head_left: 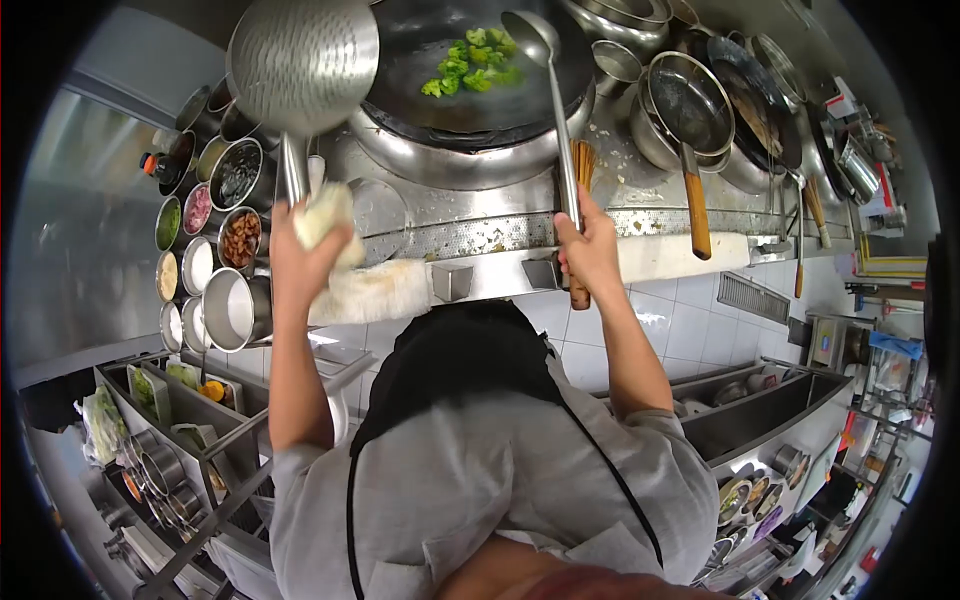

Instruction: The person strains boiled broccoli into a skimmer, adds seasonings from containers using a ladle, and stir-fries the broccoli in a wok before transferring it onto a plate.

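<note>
My left hand (308,255) is closed around the handle of a large perforated skimmer (303,65), with a pale cloth (325,222) bunched at the grip. The skimmer is raised to the left of a black wok (415,95). Green broccoli pieces (470,65) lie in the wok. My right hand (592,245) grips the long handle of a metal ladle (532,38), whose bowl hangs over the wok's right side, beside the broccoli. Just behind the ladle handle is a bamboo brush (583,165).
Metal bowls of ingredients, one with brown pieces (241,238), crowd the left side. A wood-handled strainer (690,105) rests on pots at the right. Folded towels (685,258) lie along the stove's front edge. Shelves (765,410) flank my body.
</note>
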Demonstrator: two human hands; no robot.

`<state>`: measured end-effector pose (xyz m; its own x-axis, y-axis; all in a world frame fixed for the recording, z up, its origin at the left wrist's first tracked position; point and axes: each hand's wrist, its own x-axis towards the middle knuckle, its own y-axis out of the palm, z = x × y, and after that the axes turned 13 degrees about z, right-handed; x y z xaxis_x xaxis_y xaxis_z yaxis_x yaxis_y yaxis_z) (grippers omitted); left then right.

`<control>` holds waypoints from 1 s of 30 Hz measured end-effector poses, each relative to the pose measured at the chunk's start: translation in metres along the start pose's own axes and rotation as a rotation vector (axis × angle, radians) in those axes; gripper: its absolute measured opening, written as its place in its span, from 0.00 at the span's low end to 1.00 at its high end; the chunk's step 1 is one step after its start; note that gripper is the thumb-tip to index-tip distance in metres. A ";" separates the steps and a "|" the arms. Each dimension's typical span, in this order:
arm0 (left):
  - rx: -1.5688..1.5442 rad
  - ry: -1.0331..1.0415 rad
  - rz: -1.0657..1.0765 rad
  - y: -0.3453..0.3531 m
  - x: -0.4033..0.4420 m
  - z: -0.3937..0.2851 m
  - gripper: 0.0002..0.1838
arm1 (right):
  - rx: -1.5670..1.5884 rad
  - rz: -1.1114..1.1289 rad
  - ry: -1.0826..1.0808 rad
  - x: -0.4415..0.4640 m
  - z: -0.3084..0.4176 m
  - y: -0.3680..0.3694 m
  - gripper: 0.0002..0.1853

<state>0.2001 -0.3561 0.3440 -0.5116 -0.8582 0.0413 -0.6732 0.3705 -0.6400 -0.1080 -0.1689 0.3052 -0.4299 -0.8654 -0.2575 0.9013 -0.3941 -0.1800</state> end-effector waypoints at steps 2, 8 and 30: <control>-0.447 -0.164 0.060 -0.003 -0.049 0.031 0.25 | -0.029 -0.032 0.009 0.001 0.013 -0.007 0.28; -0.810 -0.463 0.107 0.012 -0.147 0.097 0.27 | -0.388 0.080 0.002 0.063 0.047 -0.012 0.19; -1.515 -0.664 0.424 0.157 0.143 -0.044 0.17 | -0.349 0.154 0.094 -0.038 0.082 -0.009 0.28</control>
<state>-0.0023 -0.4055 0.2833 -0.7453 -0.4624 -0.4803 -0.6265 0.2392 0.7418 -0.0957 -0.1574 0.3947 -0.3092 -0.8674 -0.3899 0.8898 -0.1192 -0.4405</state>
